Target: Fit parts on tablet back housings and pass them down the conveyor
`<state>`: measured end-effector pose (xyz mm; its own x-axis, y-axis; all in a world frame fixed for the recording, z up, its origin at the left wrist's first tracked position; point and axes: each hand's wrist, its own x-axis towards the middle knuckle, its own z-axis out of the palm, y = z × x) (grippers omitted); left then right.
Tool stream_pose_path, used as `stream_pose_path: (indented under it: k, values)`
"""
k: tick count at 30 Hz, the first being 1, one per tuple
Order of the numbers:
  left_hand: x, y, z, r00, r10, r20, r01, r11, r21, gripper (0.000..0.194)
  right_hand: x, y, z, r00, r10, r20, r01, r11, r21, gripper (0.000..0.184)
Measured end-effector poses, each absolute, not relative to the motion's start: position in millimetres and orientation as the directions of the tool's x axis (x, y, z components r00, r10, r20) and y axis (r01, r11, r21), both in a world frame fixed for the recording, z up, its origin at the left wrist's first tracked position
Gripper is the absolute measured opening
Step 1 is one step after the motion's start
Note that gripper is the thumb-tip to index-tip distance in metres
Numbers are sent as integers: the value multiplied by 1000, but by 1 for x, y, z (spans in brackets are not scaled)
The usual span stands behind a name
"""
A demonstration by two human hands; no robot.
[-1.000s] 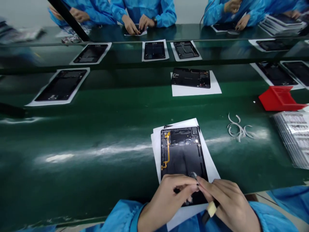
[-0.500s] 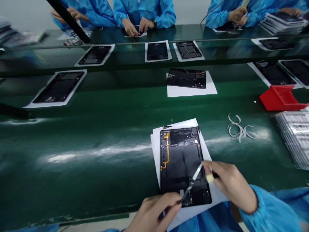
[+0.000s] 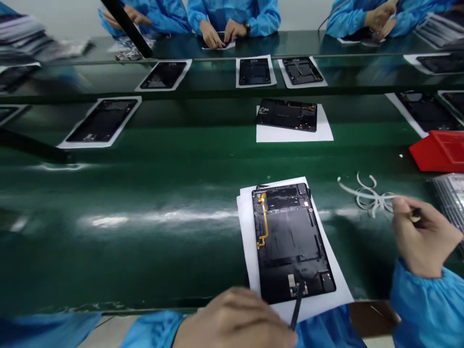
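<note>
My left hand [image 3: 235, 321], smeared by motion, is closed on slim dark tweezers [image 3: 297, 304]. Their tip lies over the small circuit board at the near end of an opened tablet [image 3: 290, 241]. The tablet is black inside, with an orange flex cable [image 3: 266, 222] along its left side, and rests on white paper sheets [image 3: 248, 251]. Off to the right, my right hand [image 3: 422, 232] pinches one end of a thin white strip [image 3: 351, 189]. This strip stretches leftward over a small heap of curled white strips [image 3: 373, 203]. Something small and pale yellow also shows among its fingers.
A red bin [image 3: 438, 152] stands at the right, with stacked clear trays [image 3: 451, 203] below it. Another opened tablet [image 3: 288, 115] lies on paper farther back. More sit along a raised shelf, where co-workers' hands [image 3: 221, 34] work behind.
My right hand has moved right and away from the tablet, carrying the white strip to the curled heap. The tweezers stay near the board; the view has shifted slightly left.
</note>
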<state>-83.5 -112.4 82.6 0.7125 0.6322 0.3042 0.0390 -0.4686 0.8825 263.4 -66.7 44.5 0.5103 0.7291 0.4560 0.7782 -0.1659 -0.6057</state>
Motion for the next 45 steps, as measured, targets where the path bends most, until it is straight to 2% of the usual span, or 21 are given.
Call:
stream_pose_path:
  k: [1, 3, 6, 9, 11, 14, 16, 19, 23, 38, 41, 45]
  values:
    - [-78, -96, 86, 730, 583, 357, -14, -510, 860, 33, 275, -63, 43, 498, 733, 463, 799, -181, -574, 33]
    - [-68, -62, 88, 692, 620, 370, 4, -516, 857, 24, 295, -55, 36, 428, 802, 417, 846, -194, -497, 34]
    - [-53, -19, 74, 614, 738, 279, 169, -468, 867, 7, 309, -48, 25, 323, 856, 404, 917, -177, -358, 35]
    - [-40, 10, 50, 563, 805, 188, 339, -433, 835, 9, 292, -53, 19, 242, 855, 459, 950, -112, -291, 32]
    - [-35, 20, 35, 566, 812, 142, 391, -416, 821, 9, 266, -62, 19, 118, 898, 424, 948, 26, -318, 29]
    - [-32, 25, 22, 565, 818, 110, 436, -409, 802, 7, 222, -81, 17, -199, 939, 280, 848, 308, -431, 24]
    - [-33, 25, 18, 566, 818, 107, 453, -416, 789, 7, 202, -90, 13, -342, 916, 209, 785, 401, -472, 33]
    - [-34, 24, 16, 574, 811, 109, 463, -432, 774, 7, 192, -97, 6, -456, 868, 195, 724, 490, -486, 41]
    - [-33, 24, 14, 574, 809, 124, 480, -455, 750, 10, 194, -96, 2, -506, 833, 222, 671, 543, -505, 38]
    - [-34, 23, 11, 584, 802, 128, 496, -477, 726, 11, 193, -95, 1, -510, 835, 206, 671, 536, -513, 43]
    - [-34, 23, 10, 589, 795, 146, 490, -495, 717, 11, 192, -94, 4, -517, 827, 222, 683, 555, -474, 41]
    - [-35, 21, 9, 587, 790, 176, 495, -522, 695, 11, 188, -100, 14, -569, 788, 234, 703, 614, -360, 45]
